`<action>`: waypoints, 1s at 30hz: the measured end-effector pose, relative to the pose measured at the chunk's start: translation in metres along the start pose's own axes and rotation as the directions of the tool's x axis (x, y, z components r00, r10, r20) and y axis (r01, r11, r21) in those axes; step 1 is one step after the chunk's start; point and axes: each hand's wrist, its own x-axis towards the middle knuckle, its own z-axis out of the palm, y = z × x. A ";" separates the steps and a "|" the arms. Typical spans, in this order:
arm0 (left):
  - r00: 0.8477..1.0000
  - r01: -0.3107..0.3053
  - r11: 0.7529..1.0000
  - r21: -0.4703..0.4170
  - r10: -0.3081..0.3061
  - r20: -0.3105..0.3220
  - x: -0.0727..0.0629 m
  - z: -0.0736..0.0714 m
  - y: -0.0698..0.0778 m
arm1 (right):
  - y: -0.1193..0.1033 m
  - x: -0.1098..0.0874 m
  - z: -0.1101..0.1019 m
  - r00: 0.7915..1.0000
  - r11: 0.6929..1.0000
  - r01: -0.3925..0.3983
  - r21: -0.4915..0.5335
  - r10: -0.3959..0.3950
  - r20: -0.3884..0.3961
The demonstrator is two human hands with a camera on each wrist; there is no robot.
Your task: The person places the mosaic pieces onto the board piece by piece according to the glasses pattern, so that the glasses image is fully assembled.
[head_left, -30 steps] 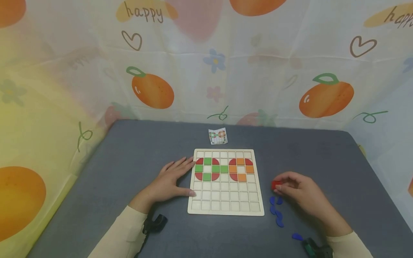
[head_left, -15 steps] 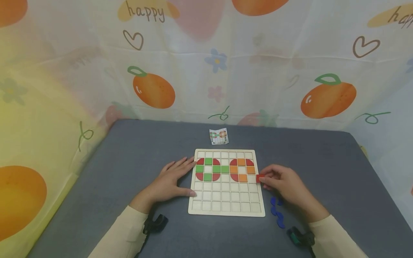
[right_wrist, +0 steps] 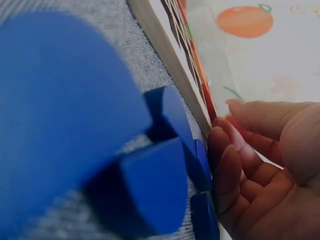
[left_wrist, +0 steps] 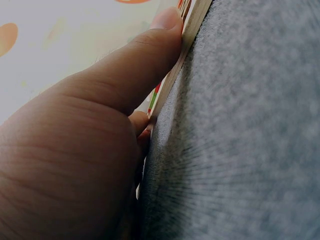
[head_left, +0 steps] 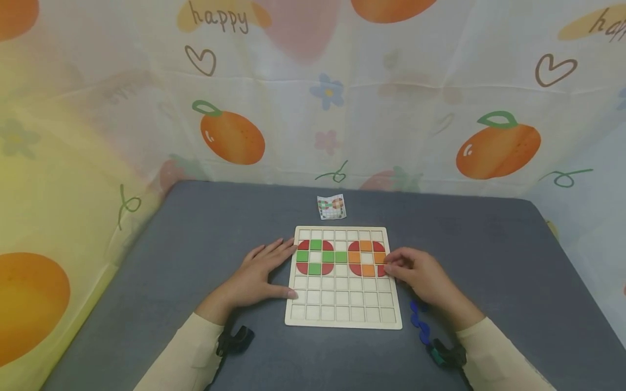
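A square wooden grid board (head_left: pixel 337 320) lies on the table, holding red, green and orange tiles in two ring shapes joined by a green square. My left hand (head_left: pixel 256 274) rests at its left edge, fingers spread, the thumb lying over the rim. My right hand (head_left: pixel 423 274) is at the board's right side. Its thumb and forefinger pinch the outer edge of a red rounded-corner tile (head_left: pixel 380 271), which lies at the lower right corner of the orange ring. The fingers partly cover that tile. Several blue rounded pieces (right_wrist: pixel 155 185) lie below the right hand.
A small pattern card (head_left: pixel 331 207) lies behind the board, showing a similar coloured design. Black wrist cameras hang by both sleeves, the right one (head_left: pixel 447 354) close to the blue pieces. A printed fruit cloth (head_left: pixel 293 108) hangs behind the grey table (head_left: pixel 235 206).
My right hand has carried the red tile from beside the blue pieces leftward onto the board, into the right ring's lower right corner. The left hand has stayed in place.
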 end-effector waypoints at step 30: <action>1.000 0.006 1.000 0.007 -0.006 0.000 0.000 0.000 0.000 | 0.028 -0.035 -0.023 0.997 0.981 0.065 0.185 -0.069 0.016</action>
